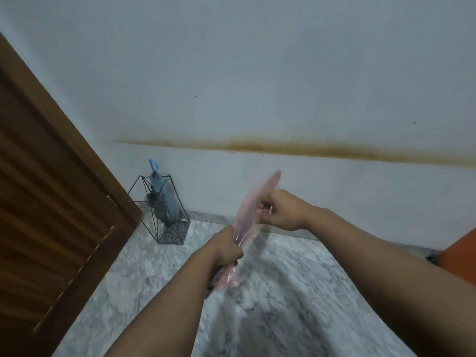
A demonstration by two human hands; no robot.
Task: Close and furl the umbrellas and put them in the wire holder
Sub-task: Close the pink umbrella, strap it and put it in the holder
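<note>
A closed pink translucent umbrella (253, 202) slants up to the right in front of me, its tip toward the wall. My left hand (228, 247) grips it low, near the handle end. My right hand (280, 210) is closed around its upper canopy, fingers pinched on the fabric. A black wire holder (177, 220) stands on the floor in the corner by the door. A furled blue umbrella (164, 199) with a light-blue hook handle stands inside it, handle up.
A brown louvred wooden door (51, 202) fills the left side. A white wall with a brown stain stripe (309, 149) runs behind. The floor is grey-white marble (270, 292). An orange object (461, 256) pokes in at the right edge.
</note>
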